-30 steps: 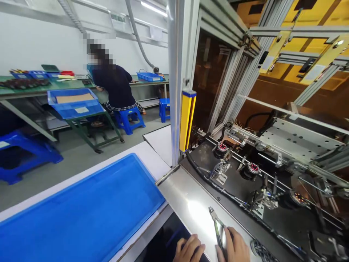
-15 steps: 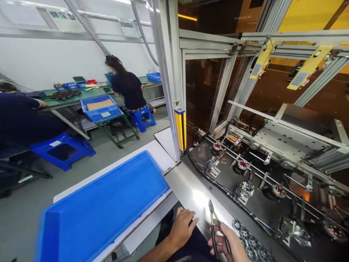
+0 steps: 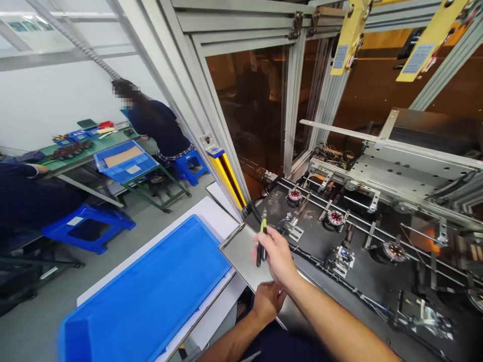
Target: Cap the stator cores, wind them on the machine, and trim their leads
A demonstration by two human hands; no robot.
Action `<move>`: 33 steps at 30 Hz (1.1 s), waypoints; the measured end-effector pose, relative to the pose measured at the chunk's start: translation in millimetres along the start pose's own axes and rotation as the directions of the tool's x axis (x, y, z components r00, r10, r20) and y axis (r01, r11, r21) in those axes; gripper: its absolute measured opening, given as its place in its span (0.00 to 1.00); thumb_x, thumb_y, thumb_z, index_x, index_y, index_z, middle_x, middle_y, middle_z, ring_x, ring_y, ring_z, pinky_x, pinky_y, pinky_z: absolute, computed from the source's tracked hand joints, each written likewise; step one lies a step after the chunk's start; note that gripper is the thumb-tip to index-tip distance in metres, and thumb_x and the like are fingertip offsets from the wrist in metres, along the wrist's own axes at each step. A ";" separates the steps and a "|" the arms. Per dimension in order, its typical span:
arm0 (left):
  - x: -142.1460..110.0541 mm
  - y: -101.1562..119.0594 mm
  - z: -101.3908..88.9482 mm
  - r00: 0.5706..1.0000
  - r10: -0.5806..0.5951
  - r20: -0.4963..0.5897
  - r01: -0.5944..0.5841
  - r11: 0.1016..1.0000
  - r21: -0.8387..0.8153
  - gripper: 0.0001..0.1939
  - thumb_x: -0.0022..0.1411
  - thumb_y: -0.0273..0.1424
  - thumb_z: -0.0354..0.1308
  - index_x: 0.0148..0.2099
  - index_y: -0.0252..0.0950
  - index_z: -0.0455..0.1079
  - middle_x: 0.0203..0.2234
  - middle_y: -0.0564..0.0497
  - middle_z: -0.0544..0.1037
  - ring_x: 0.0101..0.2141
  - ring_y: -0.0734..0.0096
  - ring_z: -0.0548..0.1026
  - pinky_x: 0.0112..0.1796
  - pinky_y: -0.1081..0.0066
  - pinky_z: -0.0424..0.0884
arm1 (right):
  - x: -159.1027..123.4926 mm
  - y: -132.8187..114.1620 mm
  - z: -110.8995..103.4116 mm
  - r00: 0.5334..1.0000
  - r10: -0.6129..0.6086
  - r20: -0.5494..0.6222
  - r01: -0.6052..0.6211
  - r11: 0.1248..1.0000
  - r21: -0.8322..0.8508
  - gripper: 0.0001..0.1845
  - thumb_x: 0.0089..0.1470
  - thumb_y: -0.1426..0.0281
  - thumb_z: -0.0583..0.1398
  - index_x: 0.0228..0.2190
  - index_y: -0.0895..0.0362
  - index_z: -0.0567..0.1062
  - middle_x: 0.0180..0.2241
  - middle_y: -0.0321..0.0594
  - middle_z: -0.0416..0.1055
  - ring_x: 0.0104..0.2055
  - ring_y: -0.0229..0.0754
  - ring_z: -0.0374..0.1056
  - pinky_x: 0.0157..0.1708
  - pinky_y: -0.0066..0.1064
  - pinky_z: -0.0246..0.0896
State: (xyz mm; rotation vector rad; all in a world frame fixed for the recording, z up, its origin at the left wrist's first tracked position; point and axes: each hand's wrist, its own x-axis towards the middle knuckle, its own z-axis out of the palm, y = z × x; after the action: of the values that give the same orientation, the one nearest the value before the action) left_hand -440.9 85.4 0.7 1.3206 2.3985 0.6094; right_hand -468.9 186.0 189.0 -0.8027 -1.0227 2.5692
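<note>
My right hand is closed around a pair of diagonal cutting pliers with black and yellow-green handles. The pliers' jaws point up and away, above the metal ledge at the machine's front. Just below the right wrist is my left hand, bent and close to the right forearm. Its fingers are partly hidden there, so I cannot tell whether they hold anything.
A blue tray lies on the white table at left. To the right, the machine's black turntable carries round fixtures and metal brackets. A yellow sensor bar stands on the frame post. Two seated people work at a green bench further back.
My right hand has moved up and left with the pliers, now stretched across the ledge past my left hand. The left hand has shifted slightly right, and the view has turned.
</note>
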 end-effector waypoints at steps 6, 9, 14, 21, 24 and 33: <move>-2.7 -1.3 -1.7 0.994 -0.096 0.045 0.095 0.995 0.027 0.12 0.65 0.37 0.52 0.42 0.39 0.74 0.30 0.42 0.81 0.34 0.55 0.81 0.36 0.60 0.76 | 95.9 -9.6 27.1 0.968 -0.007 -0.252 0.055 0.981 0.185 0.14 0.62 0.61 0.60 0.42 0.59 0.71 0.34 0.35 0.70 0.31 0.34 0.69 0.30 0.29 0.69; -1.5 -3.2 -0.4 0.990 -0.103 0.091 0.102 0.995 0.016 0.12 0.63 0.38 0.51 0.42 0.42 0.74 0.32 0.40 0.82 0.36 0.52 0.82 0.36 0.56 0.77 | 123.3 -8.6 27.4 0.944 0.018 -0.330 0.066 0.968 0.242 0.15 0.63 0.61 0.59 0.46 0.59 0.70 0.37 0.38 0.71 0.34 0.36 0.70 0.32 0.30 0.70; 0.5 -10.0 3.9 0.981 -0.088 0.175 0.091 0.996 -0.007 0.14 0.63 0.41 0.49 0.39 0.44 0.75 0.33 0.39 0.82 0.36 0.49 0.82 0.37 0.52 0.77 | 145.3 -8.0 20.8 0.916 0.017 -0.401 0.108 0.952 0.287 0.16 0.63 0.63 0.60 0.48 0.59 0.70 0.40 0.39 0.71 0.35 0.36 0.70 0.34 0.32 0.71; -2.2 -14.8 8.2 0.987 -0.052 0.153 0.055 0.998 -0.014 0.16 0.64 0.41 0.47 0.36 0.43 0.74 0.32 0.38 0.81 0.35 0.49 0.81 0.35 0.51 0.77 | 149.9 -12.3 15.7 0.904 0.025 -0.428 0.118 0.945 0.306 0.15 0.63 0.64 0.60 0.48 0.59 0.70 0.39 0.38 0.71 0.33 0.35 0.69 0.33 0.31 0.71; -3.1 -15.9 9.4 0.996 -0.012 0.089 0.013 1.000 -0.006 0.14 0.64 0.39 0.47 0.35 0.43 0.74 0.29 0.39 0.80 0.32 0.51 0.81 0.33 0.53 0.77 | 150.2 -13.7 15.8 0.899 0.027 -0.437 0.121 0.944 0.307 0.15 0.64 0.64 0.59 0.48 0.59 0.70 0.39 0.38 0.71 0.33 0.35 0.69 0.33 0.30 0.71; -5.6 -15.6 13.1 0.971 0.131 -0.201 -0.122 0.991 0.053 0.05 0.60 0.30 0.53 0.33 0.41 0.70 0.24 0.46 0.79 0.25 0.58 0.80 0.25 0.62 0.73 | 153.4 -13.6 13.6 0.892 0.023 -0.452 0.132 0.943 0.307 0.15 0.64 0.64 0.59 0.48 0.59 0.70 0.40 0.39 0.71 0.35 0.36 0.70 0.34 0.31 0.71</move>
State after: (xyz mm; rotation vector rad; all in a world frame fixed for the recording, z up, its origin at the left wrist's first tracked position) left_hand -442.8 75.9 -18.0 1.5038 2.5128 0.7692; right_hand -601.0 253.6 145.8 -1.1738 -0.4495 2.2514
